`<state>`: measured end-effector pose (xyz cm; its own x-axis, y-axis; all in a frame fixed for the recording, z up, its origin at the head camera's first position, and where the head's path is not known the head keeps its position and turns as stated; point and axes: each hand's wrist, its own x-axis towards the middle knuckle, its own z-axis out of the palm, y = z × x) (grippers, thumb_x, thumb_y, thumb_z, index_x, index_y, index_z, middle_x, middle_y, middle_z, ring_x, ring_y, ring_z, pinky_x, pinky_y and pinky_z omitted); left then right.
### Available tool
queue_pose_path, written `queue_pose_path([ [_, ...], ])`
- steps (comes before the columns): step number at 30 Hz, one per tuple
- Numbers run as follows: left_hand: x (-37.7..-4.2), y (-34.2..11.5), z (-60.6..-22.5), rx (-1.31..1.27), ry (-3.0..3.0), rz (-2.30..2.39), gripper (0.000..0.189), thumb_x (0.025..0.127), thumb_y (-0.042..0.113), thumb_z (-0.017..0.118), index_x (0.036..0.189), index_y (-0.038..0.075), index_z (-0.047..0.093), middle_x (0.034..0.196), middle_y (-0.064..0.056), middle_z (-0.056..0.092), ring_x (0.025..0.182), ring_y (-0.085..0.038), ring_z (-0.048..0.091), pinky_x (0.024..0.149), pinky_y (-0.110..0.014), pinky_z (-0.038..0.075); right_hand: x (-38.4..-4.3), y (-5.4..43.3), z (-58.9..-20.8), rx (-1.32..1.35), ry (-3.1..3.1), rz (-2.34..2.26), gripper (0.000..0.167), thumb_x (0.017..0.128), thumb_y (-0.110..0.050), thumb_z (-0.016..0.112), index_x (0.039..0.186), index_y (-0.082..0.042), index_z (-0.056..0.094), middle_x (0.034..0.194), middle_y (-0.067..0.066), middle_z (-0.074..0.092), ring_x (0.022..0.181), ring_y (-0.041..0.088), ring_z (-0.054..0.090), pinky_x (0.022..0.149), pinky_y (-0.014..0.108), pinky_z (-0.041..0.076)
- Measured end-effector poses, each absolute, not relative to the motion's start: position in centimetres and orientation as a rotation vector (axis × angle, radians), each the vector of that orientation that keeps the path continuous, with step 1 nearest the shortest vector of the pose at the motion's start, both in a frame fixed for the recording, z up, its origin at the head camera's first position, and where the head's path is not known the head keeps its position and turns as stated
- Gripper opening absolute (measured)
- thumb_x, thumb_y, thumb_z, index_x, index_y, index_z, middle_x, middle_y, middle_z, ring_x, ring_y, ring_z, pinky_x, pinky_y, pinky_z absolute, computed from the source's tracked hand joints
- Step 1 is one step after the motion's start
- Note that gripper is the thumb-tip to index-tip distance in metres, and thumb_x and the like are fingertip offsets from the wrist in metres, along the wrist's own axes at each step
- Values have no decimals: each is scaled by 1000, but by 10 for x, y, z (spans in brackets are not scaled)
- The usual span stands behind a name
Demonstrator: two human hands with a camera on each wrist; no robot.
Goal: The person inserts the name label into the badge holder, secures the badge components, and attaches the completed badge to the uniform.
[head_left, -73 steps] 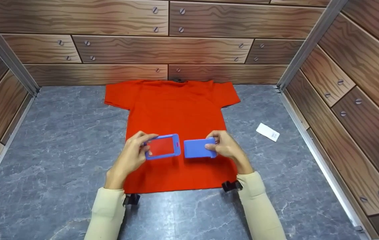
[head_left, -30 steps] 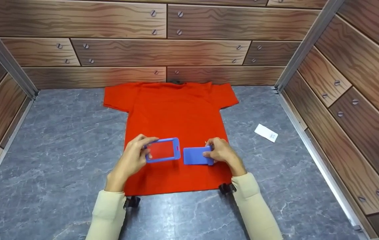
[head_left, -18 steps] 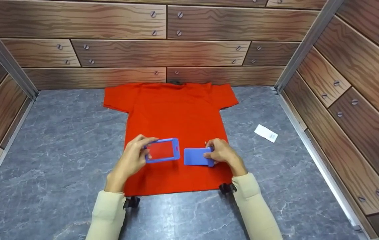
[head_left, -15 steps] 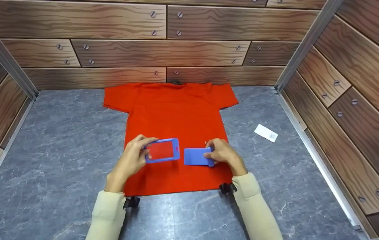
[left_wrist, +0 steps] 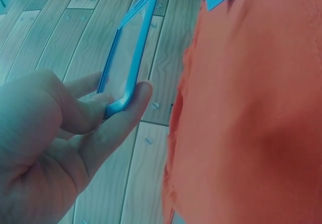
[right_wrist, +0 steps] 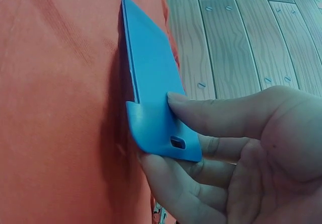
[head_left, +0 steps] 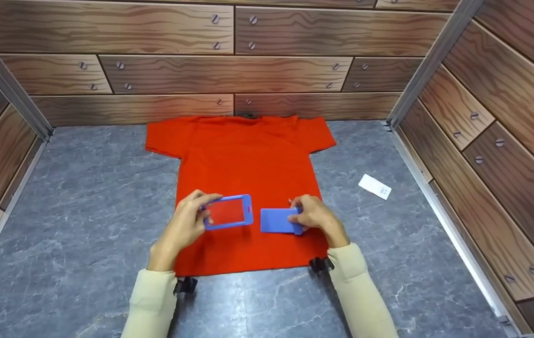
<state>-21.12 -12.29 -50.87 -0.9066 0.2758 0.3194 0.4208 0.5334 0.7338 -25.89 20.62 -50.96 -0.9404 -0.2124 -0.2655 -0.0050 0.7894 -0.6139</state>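
My left hand [head_left: 186, 218] pinches the left end of a blue badge holder frame [head_left: 248, 210] with a clear window, through which the shirt shows red. In the left wrist view the thumb and fingers [left_wrist: 143, 95] grip its rounded corner. My right hand [head_left: 315, 215] pinches a flat blue plastic piece [head_left: 274, 220] by its right end, thumb on its face. In the right wrist view this piece [right_wrist: 151, 58] has a rounded, wider end with a small slot. A metal clasp [right_wrist: 159, 213] shows below the fingers. A narrow gap separates the two blue parts, both above the shirt.
A red T-shirt [head_left: 248, 164] lies spread on the grey marbled surface [head_left: 93, 197], collar toward the back wall. A small white tag [head_left: 375, 187] lies right of it. Wood-patterned panels [head_left: 168, 72] wall in the back and sides, with metal strips at the corners.
Since the earliest frame, my right hand has brought the flat blue piece a little nearer to me, and the view has shifted slightly. Over the last second both hands stay nearly still.
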Motion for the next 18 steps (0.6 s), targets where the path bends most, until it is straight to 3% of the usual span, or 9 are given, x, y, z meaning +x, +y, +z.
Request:
queue_pose_path([
  [13,-212,-124,-503,-577,-2620,-1293,46,90,-18,58,127,6,72,96,-11,60,70,-12,65,68,-22,57,-260,206,-509,-175,2668,-886,16,87,-8,81,98,1,74,100,18,69,68,20,64,57,30,60],
  [18,-210,-125,-505,-574,-2609,-1312,48,89,-21,57,126,5,72,95,-12,60,69,-13,65,68,-24,58,-259,205,-511,-181,2677,-874,25,86,-7,82,107,1,73,116,23,70,74,21,65,58,30,60],
])
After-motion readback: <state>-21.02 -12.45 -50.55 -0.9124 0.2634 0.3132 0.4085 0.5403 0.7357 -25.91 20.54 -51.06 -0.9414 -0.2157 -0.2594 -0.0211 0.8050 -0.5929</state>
